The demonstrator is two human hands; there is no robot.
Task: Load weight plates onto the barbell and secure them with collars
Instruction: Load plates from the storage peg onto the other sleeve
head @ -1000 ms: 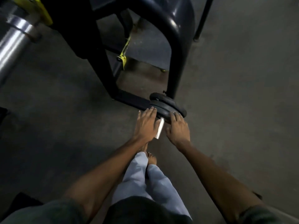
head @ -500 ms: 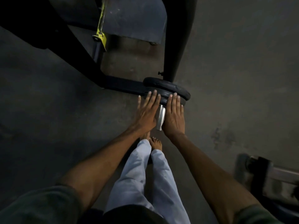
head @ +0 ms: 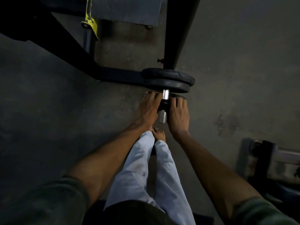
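Observation:
The silver barbell sleeve (head: 162, 117) points toward me, low over the floor. Two black weight plates (head: 168, 82) sit on it side by side at the far end. Closer to me, a smaller dark plate (head: 164, 105) is on the sleeve, and a short stretch of bare sleeve shows between it and the two plates. My left hand (head: 146, 109) grips its left edge and my right hand (head: 178, 113) its right edge, fingers curled over the rim. Most of this plate is hidden by my hands. No collar can be made out.
A black machine frame (head: 113, 75) with a thick upright post (head: 177, 30) stands just behind the plates, with a yellow-tipped rod (head: 90, 18) at the back left. Another piece of equipment (head: 269, 161) sits at the right edge. My bare feet (head: 159, 133) are just under the sleeve's end, on concrete floor.
My hands were pressing flat, fingers straight, against the plates. Now the fingers are curled round a smaller plate, and bare sleeve shows between it and the two plates.

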